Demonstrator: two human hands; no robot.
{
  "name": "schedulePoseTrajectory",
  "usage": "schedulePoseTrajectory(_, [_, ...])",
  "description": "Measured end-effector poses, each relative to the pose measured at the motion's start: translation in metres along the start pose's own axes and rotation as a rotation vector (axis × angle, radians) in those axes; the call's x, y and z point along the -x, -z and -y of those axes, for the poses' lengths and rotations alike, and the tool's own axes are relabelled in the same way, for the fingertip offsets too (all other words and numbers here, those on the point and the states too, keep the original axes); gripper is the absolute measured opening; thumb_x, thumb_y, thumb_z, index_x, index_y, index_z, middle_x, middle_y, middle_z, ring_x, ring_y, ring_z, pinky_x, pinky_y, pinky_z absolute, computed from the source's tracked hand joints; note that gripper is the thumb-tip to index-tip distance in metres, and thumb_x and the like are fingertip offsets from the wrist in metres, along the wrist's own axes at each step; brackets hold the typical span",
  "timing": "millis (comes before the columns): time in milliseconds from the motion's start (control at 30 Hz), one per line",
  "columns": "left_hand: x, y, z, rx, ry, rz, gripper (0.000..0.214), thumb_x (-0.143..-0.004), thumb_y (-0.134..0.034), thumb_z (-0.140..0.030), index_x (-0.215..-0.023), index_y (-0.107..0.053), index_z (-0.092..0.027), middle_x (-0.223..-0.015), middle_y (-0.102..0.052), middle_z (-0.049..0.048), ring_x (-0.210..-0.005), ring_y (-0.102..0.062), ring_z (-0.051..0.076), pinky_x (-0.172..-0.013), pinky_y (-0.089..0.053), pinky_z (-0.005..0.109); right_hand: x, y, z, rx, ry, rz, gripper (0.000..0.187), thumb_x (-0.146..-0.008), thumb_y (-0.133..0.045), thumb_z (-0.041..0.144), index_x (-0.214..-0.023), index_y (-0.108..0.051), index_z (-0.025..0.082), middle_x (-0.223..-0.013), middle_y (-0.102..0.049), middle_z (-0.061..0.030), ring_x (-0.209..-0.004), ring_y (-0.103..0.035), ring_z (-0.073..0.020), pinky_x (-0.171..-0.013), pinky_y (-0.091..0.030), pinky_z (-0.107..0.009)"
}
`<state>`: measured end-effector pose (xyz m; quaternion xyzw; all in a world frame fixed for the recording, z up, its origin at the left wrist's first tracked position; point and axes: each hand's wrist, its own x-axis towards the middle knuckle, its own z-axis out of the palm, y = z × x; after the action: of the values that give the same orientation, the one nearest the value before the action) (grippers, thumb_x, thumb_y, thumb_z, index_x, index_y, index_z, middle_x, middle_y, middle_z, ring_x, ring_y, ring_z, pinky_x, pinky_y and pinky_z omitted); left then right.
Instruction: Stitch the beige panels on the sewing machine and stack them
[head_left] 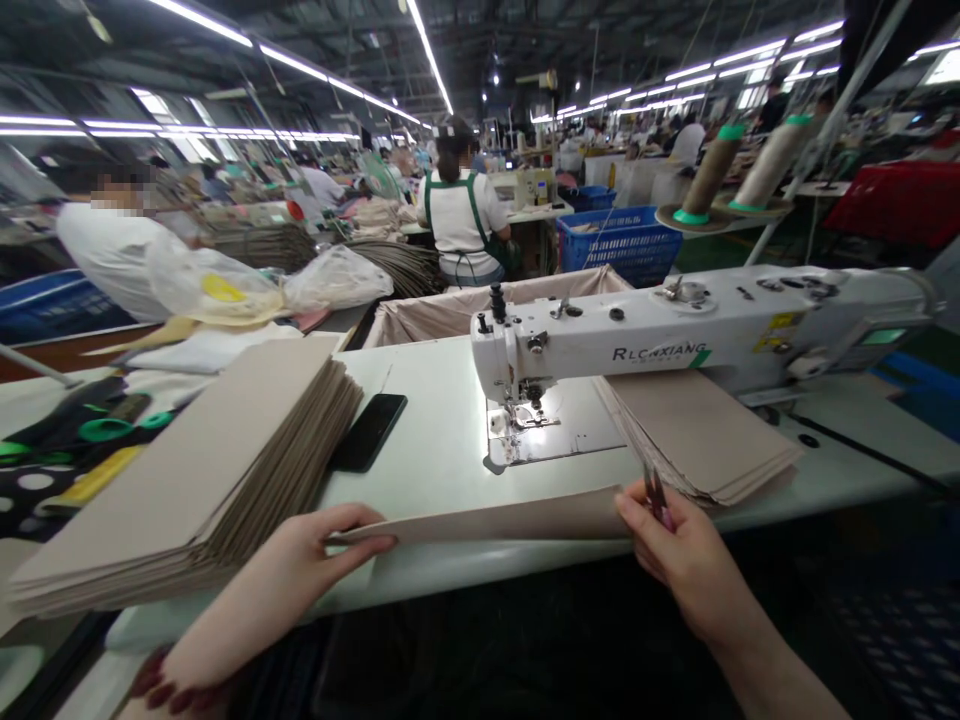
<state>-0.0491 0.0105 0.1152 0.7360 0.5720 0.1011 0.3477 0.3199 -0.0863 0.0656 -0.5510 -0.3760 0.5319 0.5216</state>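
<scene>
A flat beige fabric panel (495, 522) is stretched between my two hands at the table's front edge, seen nearly edge-on. My left hand (330, 545) pinches its left end between thumb and fingers. At the other end, my right hand (671, 540) grips the panel with thumb and forefinger, and small thread snips (655, 496) are tucked in the same hand, blades pointing up. Beyond the panel stands a white sewing machine (600, 325), its needle area lit. A tall stack of beige panels (172, 450) lies left of my left hand. A smaller pile (697, 430) sits beyond my right hand.
A black phone (370, 432) lies beside the tall stack. Thread spools (709, 175) stand at the upper right. A cloth-lined bin (427, 318) sits behind the table, with a blue crate (619, 245) farther back. Co-workers (459, 215) are at other stations.
</scene>
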Motion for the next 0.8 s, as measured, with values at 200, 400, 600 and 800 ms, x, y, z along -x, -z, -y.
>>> schedulePoseTrajectory(200, [0.03,0.027,-0.006,0.43,0.209,-0.001,0.03,-0.068,-0.076,-0.044,-0.078,-0.065,-0.017,-0.074,-0.065,0.0032,-0.067,-0.06,0.019,-0.055,-0.045,0.021,0.004,0.002,0.015,-0.082,-0.071,0.013,0.032,-0.084,-0.06,0.05,-0.081,-0.048,0.021,-0.052,-0.017,0.0126,-0.041,-0.014,-0.0047,-0.039,-0.012,-0.018])
schedulePoseTrajectory(400, [0.041,0.013,-0.024,0.775,0.356,-0.059,0.039,-0.062,-0.082,-0.043,-0.081,-0.061,-0.017,-0.071,-0.064,0.0018,-0.056,-0.058,0.015,-0.048,-0.046,0.021,0.013,0.002,0.02,-0.065,-0.106,-0.003,0.032,-0.081,-0.063,0.051,-0.082,-0.049,0.022,-0.052,-0.019,0.012,-0.042,-0.015,-0.005,-0.038,-0.013,-0.017])
schedulePoseTrajectory(600, [0.049,0.019,-0.026,0.858,0.294,0.006,0.032,-0.069,-0.08,-0.038,-0.079,-0.059,-0.015,-0.071,-0.064,0.0013,-0.057,-0.06,0.013,-0.051,-0.047,0.02,0.019,0.006,0.021,-0.047,-0.172,-0.04,0.037,-0.076,-0.067,0.056,-0.082,-0.052,0.023,-0.054,-0.021,0.011,-0.042,-0.017,-0.0052,-0.038,-0.015,-0.017])
schedulePoseTrajectory(800, [0.054,0.016,-0.031,0.813,0.202,-0.031,0.031,-0.074,-0.075,-0.039,-0.089,-0.061,-0.015,-0.076,-0.064,0.0015,-0.057,-0.058,0.011,-0.049,-0.045,0.019,0.018,0.009,0.009,-0.04,-0.159,-0.052,0.037,-0.074,-0.069,0.055,-0.083,-0.055,0.023,-0.056,-0.029,0.0087,-0.043,-0.021,-0.0062,-0.037,-0.019,-0.019])
